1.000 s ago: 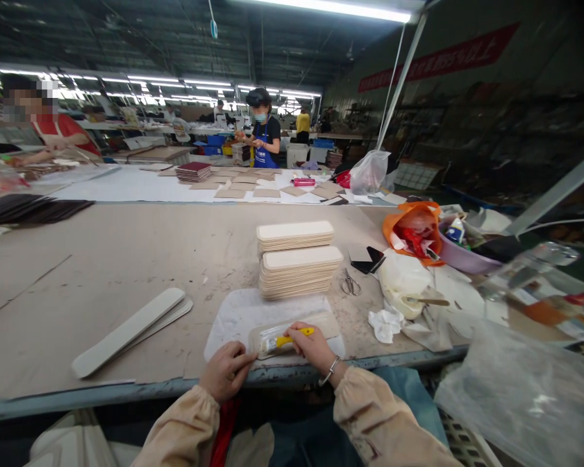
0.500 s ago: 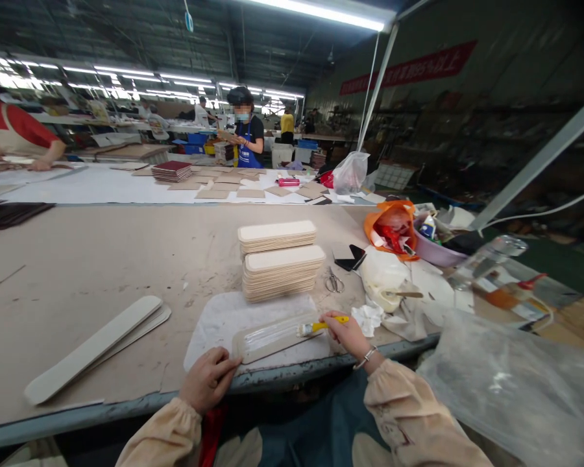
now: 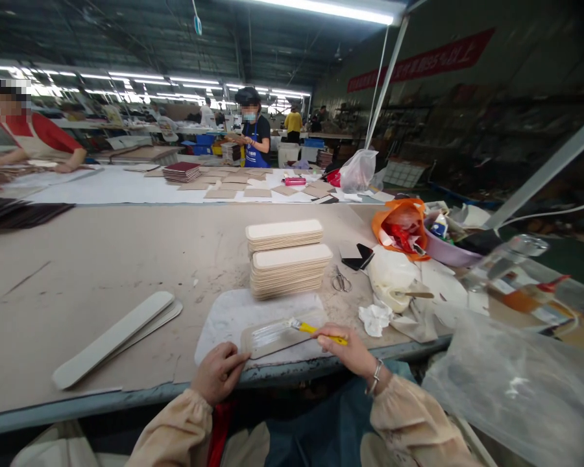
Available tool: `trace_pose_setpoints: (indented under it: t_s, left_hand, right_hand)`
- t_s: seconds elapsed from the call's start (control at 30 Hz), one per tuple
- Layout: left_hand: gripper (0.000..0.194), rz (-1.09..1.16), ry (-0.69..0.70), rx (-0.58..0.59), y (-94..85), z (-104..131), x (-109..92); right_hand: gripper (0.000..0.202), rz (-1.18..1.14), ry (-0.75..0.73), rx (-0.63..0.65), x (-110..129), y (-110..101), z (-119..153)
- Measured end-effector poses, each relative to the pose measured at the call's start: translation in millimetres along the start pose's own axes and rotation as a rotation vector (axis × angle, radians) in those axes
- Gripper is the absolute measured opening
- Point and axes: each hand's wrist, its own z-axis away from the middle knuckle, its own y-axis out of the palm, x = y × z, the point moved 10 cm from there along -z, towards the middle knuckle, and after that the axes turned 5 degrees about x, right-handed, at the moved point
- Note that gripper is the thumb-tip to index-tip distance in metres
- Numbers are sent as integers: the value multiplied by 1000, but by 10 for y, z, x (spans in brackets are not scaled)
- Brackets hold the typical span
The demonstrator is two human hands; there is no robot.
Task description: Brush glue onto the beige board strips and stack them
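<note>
In the head view my right hand (image 3: 343, 344) grips a yellow-handled paintbrush (image 3: 307, 327). Its bristles rest on a long beige panel with rounded ends (image 3: 285, 337), where a wet, whitish coating shows along the middle. My left hand (image 3: 221, 371) holds the panel's near left corner, thumb and fingers close together. Beneath the panel lies a white sheet (image 3: 219, 318) at the table edge. Just behind stand two stacks of similar rounded panels, the nearer stack (image 3: 292, 275) and the farther stack (image 3: 285, 235).
Two loose long strips (image 3: 117, 337) lie at left. To the right are scissors (image 3: 341, 280), crumpled tissue (image 3: 376, 319), a white tub with pale paste (image 3: 392, 279), an orange bag (image 3: 400, 227) and a clear plastic sheet (image 3: 511, 389). Co-workers stand beyond the table.
The brush has moved left along the panel, and its handle now tilts down toward my right hand. My left hand stays at the panel's corner. The view has shifted slightly.
</note>
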Motion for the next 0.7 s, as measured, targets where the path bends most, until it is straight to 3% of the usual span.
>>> trace_pose_setpoints:
  t_s: [0.2,0.4,0.57,0.7]
  left_hand:
    - [28,4,-17,21,12,-1,-5]
    - [27,11,-23,22,-7,-13,-14]
    - [27,1,-13,9,-32,-27,-33]
    - [25,1,-1,4,-37,-36,-39]
  right_hand:
    - [24,-163,126,-6,-197,505,-201]
    - [20,-139,138,12,-251,732,-370]
    - [17,-90,110,18,-200,740,-415]
    - [18,-38,109,-13,-214,524,-354]
